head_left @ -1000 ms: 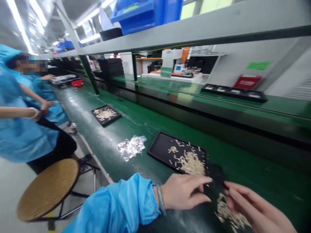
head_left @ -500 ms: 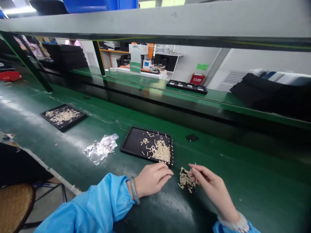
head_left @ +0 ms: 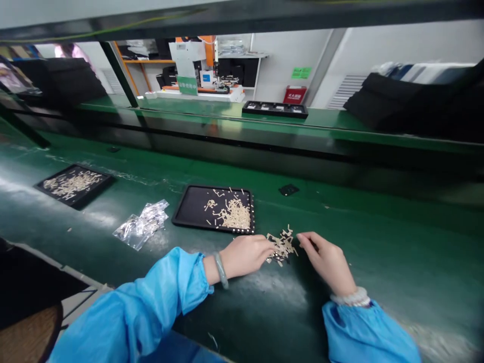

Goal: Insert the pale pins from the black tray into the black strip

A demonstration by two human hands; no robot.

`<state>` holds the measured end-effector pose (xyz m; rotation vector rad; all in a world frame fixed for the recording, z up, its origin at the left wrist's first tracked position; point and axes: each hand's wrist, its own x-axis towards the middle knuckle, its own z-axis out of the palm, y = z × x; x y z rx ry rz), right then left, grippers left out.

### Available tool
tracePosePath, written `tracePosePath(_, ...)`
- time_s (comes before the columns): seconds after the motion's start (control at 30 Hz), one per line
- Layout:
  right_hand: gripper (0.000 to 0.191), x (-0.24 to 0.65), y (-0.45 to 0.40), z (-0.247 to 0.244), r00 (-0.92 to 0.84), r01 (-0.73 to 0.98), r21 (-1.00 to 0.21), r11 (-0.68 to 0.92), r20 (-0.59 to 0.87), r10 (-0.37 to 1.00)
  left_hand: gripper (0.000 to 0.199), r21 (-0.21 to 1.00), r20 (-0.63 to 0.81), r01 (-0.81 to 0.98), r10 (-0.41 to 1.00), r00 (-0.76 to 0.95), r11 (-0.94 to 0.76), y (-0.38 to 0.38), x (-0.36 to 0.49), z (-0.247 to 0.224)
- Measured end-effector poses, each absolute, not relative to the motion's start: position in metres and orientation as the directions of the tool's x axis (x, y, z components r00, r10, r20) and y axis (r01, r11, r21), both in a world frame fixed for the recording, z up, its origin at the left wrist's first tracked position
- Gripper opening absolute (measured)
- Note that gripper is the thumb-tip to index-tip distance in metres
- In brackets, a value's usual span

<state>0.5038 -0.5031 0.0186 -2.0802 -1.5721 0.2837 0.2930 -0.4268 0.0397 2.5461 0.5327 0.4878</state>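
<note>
A loose pile of small cream-coloured strips (head_left: 284,246) lies on the green bench, with some dark bits among them. My left hand (head_left: 245,254) reaches in from the left, its fingers drawn together at the pile's near left edge; what its fingertips hold, if anything, is hidden. On the pile's other side, my right hand (head_left: 328,257) is closed in a pinch just off the strips. Anything between its thumb and finger is too small to make out. Behind my left hand stands a black tray (head_left: 192,206) with many similar strips heaped at its right end and small pieces along its rim.
A second black tray (head_left: 85,200) of strips sits at the far left. Clear plastic bags (head_left: 141,224) lie between the trays. A flat black piece (head_left: 289,190) rests behind the pile. Along the back runs a raised green shelf (head_left: 212,107) bearing a long black tray (head_left: 275,109).
My left hand has moved right from beside the tray to the pile. The right hand has drawn slightly away from the strips. The camera view has shifted.
</note>
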Motion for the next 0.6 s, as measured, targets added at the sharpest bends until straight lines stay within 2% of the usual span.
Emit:
tracePosePath(0.07, 0.031, 0.503, -0.503, 0.018, 0.299, 0.838, -0.511, -0.194, 0.130, 0.945, 0.025, 0.467, 0.199, 0.351, 0.483, 0.853, -0.812, -0.426, 0.305, 0.036)
tracePosePath(0.2, 0.030, 0.501, -0.502, 0.016, 0.256, 0.842, -0.515, -0.162, 0.116, 0.960, 0.024, 0.265, 0.080, 0.478, 0.513, 0.854, -0.837, -0.426, 0.320, 0.020)
tracePosePath(0.27, 0.030, 0.498, -0.503, 0.016, 0.242, 0.833, -0.535, -0.140, 0.124, 0.962, 0.022, 0.219, 0.051, 0.504, 0.525, 0.849, -0.836, -0.427, 0.322, 0.014)
tracePosePath(0.43, 0.024, 0.481, -0.505, 0.013, 0.154, 0.803, -0.596, -0.002, 0.205, 0.967, 0.021, 0.248, 0.075, 0.517, 0.549, 0.833, -0.819, -0.428, 0.317, 0.017)
tracePosePath(0.6, 0.022, 0.465, -0.508, 0.017, 0.091, 0.766, -0.632, 0.121, 0.292, 0.952, 0.022, 0.396, 0.150, 0.496, 0.587, 0.796, -0.773, -0.431, 0.304, 0.031)
